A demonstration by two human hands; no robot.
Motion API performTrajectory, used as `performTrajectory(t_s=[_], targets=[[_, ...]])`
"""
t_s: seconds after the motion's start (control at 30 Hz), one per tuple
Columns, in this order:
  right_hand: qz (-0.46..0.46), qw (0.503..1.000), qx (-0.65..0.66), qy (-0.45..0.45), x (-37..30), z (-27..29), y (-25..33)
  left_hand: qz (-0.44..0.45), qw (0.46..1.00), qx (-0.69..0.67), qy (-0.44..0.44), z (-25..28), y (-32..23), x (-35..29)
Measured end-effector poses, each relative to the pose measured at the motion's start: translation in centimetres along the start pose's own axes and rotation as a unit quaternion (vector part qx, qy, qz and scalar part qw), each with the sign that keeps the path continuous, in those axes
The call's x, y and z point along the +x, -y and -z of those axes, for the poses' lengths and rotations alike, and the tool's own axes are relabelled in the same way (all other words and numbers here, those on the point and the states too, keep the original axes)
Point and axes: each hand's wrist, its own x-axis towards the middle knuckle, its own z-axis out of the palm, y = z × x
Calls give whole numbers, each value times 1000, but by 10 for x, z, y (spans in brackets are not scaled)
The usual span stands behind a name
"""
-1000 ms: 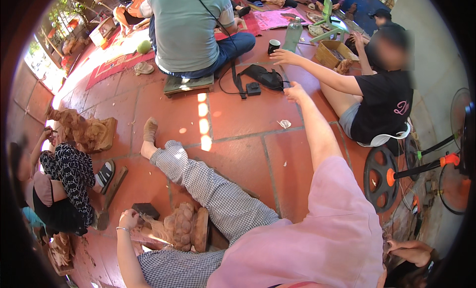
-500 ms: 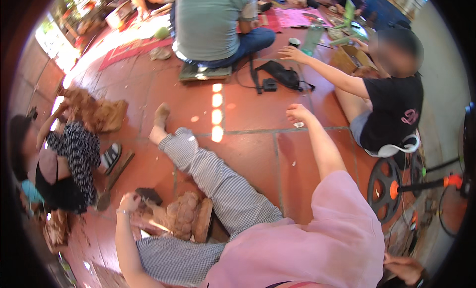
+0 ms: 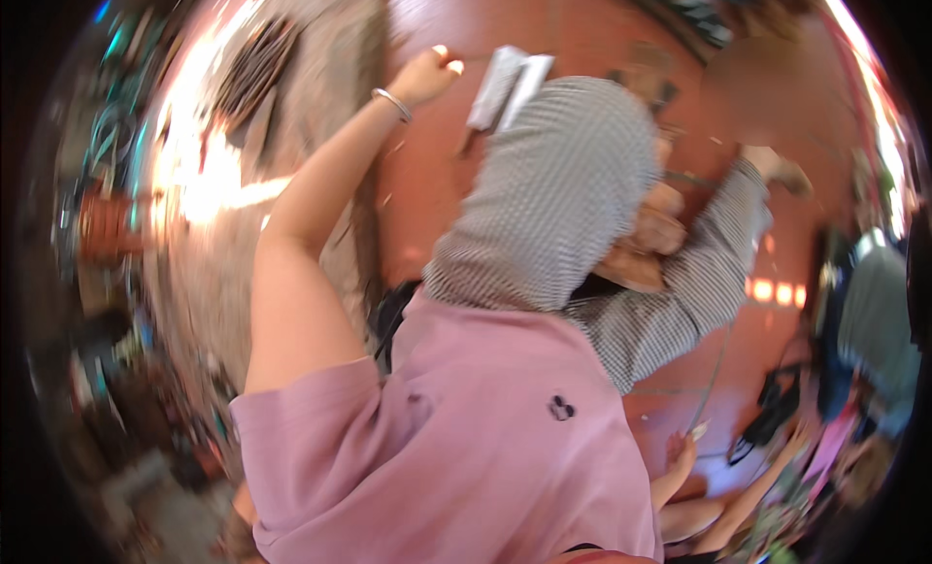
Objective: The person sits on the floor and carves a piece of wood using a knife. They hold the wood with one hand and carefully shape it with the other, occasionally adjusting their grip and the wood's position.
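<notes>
My left hand (image 3: 427, 76), a bracelet on its wrist, is stretched over the tiled floor with fingers loosely curled and nothing visible in it. Just right of it lie two pale oblong blocks (image 3: 496, 86), apart from the fingers. My right hand (image 3: 682, 452) is low at the right edge of my pink shirt, its fingers closed. At their tips shows a small white piece, too blurred to name. Between my checked trouser legs rests a carved brown wooden figure (image 3: 655, 236), partly hidden by the knee.
A long rough ledge (image 3: 325, 108) runs along the left, with a dark bundle (image 3: 254, 74) on it. At right sit a person in grey (image 3: 888, 307) and a black bag (image 3: 777, 399). Another person's hand (image 3: 796, 443) is near my right hand. Blurred clutter fills the far left.
The view has swung round to the left. My left hand has left the wooden figure's side and is now out by the pale blocks. My right hand appears lower, nearer my body.
</notes>
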Motion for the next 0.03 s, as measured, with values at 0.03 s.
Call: performTrajectory(t_s=[0.03], targets=[[-4, 999, -36, 21, 18, -14, 22, 101, 993, 56, 16, -3, 25, -52]])
